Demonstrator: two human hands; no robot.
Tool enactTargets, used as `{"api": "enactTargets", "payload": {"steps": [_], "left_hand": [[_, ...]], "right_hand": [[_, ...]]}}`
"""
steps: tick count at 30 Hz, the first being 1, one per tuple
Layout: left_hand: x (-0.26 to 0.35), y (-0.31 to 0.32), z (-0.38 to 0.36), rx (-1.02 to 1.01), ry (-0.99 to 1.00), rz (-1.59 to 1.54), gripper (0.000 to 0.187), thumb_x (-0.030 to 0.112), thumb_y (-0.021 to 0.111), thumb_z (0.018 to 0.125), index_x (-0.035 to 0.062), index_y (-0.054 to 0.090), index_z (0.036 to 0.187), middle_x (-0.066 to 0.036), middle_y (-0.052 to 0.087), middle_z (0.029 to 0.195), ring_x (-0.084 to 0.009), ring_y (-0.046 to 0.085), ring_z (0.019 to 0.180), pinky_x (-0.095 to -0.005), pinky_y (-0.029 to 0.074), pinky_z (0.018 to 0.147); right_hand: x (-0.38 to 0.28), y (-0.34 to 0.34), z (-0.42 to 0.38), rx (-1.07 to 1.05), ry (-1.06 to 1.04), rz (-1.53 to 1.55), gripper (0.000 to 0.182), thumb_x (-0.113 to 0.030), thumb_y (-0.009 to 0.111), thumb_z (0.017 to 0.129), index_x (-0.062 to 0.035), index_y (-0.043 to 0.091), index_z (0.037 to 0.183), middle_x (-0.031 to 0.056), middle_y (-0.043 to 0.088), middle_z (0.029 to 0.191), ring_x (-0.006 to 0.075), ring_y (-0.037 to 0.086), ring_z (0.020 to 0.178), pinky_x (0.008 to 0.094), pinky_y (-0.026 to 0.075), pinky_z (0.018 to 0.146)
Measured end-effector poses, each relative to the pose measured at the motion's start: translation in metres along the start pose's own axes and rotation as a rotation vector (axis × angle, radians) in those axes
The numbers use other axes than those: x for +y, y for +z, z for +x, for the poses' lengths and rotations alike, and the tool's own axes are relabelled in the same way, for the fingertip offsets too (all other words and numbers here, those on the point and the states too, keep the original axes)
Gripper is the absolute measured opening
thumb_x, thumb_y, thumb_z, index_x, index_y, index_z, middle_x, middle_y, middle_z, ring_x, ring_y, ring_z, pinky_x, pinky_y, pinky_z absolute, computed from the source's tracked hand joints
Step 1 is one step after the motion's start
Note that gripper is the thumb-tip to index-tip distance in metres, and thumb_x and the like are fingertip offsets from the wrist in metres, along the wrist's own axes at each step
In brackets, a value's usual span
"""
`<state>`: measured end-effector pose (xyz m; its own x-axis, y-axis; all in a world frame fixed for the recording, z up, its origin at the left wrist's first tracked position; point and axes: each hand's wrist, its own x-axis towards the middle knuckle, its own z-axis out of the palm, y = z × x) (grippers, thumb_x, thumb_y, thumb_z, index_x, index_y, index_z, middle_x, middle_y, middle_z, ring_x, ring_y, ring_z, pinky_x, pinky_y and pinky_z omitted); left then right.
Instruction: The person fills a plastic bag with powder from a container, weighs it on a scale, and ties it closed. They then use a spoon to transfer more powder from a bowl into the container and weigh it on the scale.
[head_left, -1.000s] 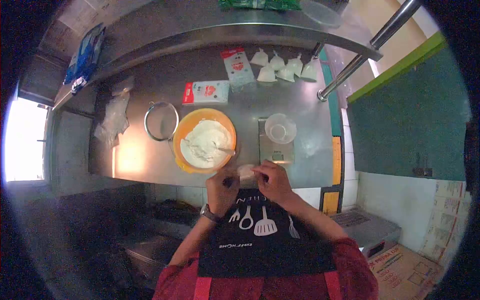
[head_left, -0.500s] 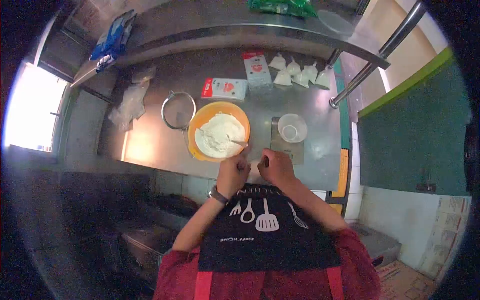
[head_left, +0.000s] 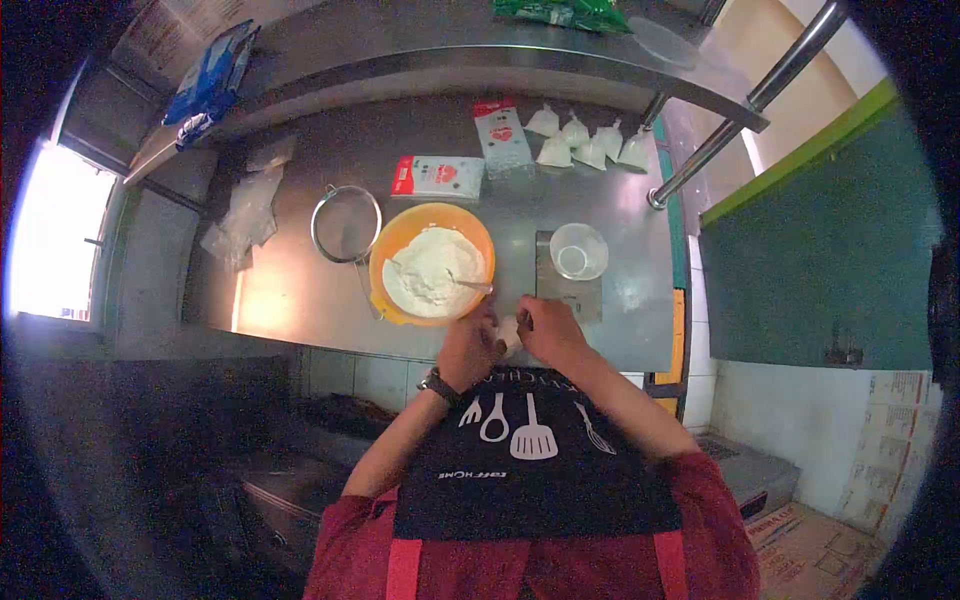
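Note:
My left hand point(head_left: 470, 346) is closed at the front edge of the steel table, just below an orange bowl point(head_left: 377, 275). Close beside it on the right, my right hand point(head_left: 553, 330) is closed too. Between the two hands, both gripping it, is a small whitish plastic bag point(head_left: 510, 337), partly hidden by the fingers. White flour point(head_left: 430, 262) fills much of the bowl, with a spoon point(head_left: 472, 285) resting in it. Right of the bowl, a clear plastic cup point(head_left: 579, 252) stands on a flat scale point(head_left: 556, 291).
A round sieve point(head_left: 346, 224) lies left of the bowl. Behind are two red-and-white packs point(head_left: 438, 177), point(head_left: 503, 137) and several tied bags of white powder point(head_left: 590, 150). Empty plastic bags point(head_left: 248, 215) lie at left. A steel shelf point(head_left: 430, 62) crosses above.
The view has shifted slightly. The whitish bag between my hands shows more clearly, and my left hand has turned a little. Both hands stay close together.

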<state>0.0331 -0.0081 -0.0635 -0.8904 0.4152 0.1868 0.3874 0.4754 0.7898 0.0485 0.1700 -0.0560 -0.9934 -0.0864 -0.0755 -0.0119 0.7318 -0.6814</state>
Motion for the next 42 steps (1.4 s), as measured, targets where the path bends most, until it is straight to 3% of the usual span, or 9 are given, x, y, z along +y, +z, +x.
{"api": "enactTargets", "payload": {"steps": [7,19,25,28,31,33,37,40,42], "left_hand": [[0.013,-0.012,0.006,-0.143,-0.236,-0.188,0.053,-0.004,0.058,0.069,-0.0003,0.053,0.122,-0.017,0.061,0.087,-0.0310,0.061,0.070,-0.0390,0.049,0.063],[0.004,-0.013,0.014,-0.025,-0.190,-0.222,0.014,-0.001,0.057,0.079,-0.0010,0.057,0.093,-0.013,0.057,0.066,-0.0244,0.058,0.058,-0.0359,0.046,0.056],[0.009,-0.027,0.020,-0.065,-0.085,-0.097,0.010,-0.002,0.052,0.081,0.0006,0.057,0.090,-0.017,0.060,0.068,-0.0283,0.064,0.063,-0.0361,0.048,0.057],[0.009,-0.038,0.024,-0.330,-0.166,-0.142,0.009,-0.001,0.050,0.082,0.0001,0.059,0.084,-0.018,0.062,0.073,-0.0352,0.065,0.068,-0.0405,0.050,0.061],[0.009,-0.040,0.029,-0.250,0.163,-0.055,0.012,0.006,0.055,0.082,0.0011,0.061,0.091,-0.020,0.065,0.079,-0.0383,0.063,0.073,-0.0449,0.050,0.066],[0.032,-0.059,0.039,-0.628,-0.028,0.328,0.018,0.014,0.056,0.083,0.0015,0.062,0.094,-0.021,0.066,0.081,-0.0403,0.065,0.075,-0.0489,0.052,0.068],[0.019,-0.053,0.037,-0.580,0.157,0.313,0.013,0.013,0.058,0.080,0.0017,0.064,0.082,-0.020,0.062,0.089,-0.0377,0.065,0.078,-0.0455,0.053,0.069],[0.020,-0.046,0.038,-0.625,0.097,0.280,0.013,0.016,0.060,0.082,0.0024,0.061,0.080,-0.018,0.059,0.085,-0.0364,0.063,0.080,-0.0447,0.052,0.070],[0.018,-0.045,0.038,-0.613,0.124,0.222,0.013,0.016,0.060,0.082,0.0025,0.061,0.081,-0.017,0.059,0.084,-0.0361,0.063,0.081,-0.0445,0.052,0.071]], "right_hand": [[-0.011,-0.011,-0.008,0.013,-0.061,0.069,0.013,-0.004,0.063,0.070,-0.0026,0.057,0.082,0.0170,0.062,0.071,0.0358,0.063,0.070,0.0444,0.049,0.065],[-0.005,-0.030,-0.011,0.050,-0.291,0.124,0.017,-0.003,0.060,0.070,-0.0044,0.059,0.086,0.0144,0.056,0.099,0.0328,0.061,0.084,0.0418,0.050,0.071],[-0.004,-0.050,-0.019,-0.097,-0.408,-0.388,0.013,-0.013,0.065,0.075,-0.0144,0.066,0.088,0.0080,0.056,0.101,0.0261,0.061,0.094,0.0393,0.055,0.071],[0.005,-0.052,-0.009,-0.251,-0.407,-0.489,0.011,-0.018,0.066,0.077,-0.0167,0.067,0.087,0.0037,0.058,0.095,0.0225,0.060,0.095,0.0381,0.055,0.071],[0.011,-0.050,-0.006,-0.218,-0.510,-0.486,0.012,-0.019,0.067,0.074,-0.0149,0.066,0.085,0.0015,0.058,0.090,0.0213,0.060,0.095,0.0376,0.055,0.070],[0.015,-0.050,-0.002,-0.259,-0.549,-0.492,0.014,-0.018,0.066,0.072,-0.0130,0.065,0.085,0.0018,0.059,0.092,0.0220,0.060,0.094,0.0376,0.055,0.069],[0.032,-0.050,-0.001,-0.267,-0.626,-0.430,0.019,-0.014,0.067,0.067,-0.0118,0.064,0.086,0.0022,0.060,0.094,0.0225,0.060,0.094,0.0388,0.054,0.071],[0.032,-0.053,-0.005,-0.304,-0.572,-0.389,0.033,-0.016,0.074,0.066,-0.0104,0.062,0.096,0.0056,0.061,0.103,0.0228,0.060,0.095,0.0367,0.054,0.077],[0.024,-0.055,-0.014,-0.235,-0.048,0.306,0.056,-0.025,0.083,0.063,-0.0085,0.057,0.110,0.0092,0.060,0.111,0.0261,0.059,0.100,0.0358,0.051,0.085]]}}
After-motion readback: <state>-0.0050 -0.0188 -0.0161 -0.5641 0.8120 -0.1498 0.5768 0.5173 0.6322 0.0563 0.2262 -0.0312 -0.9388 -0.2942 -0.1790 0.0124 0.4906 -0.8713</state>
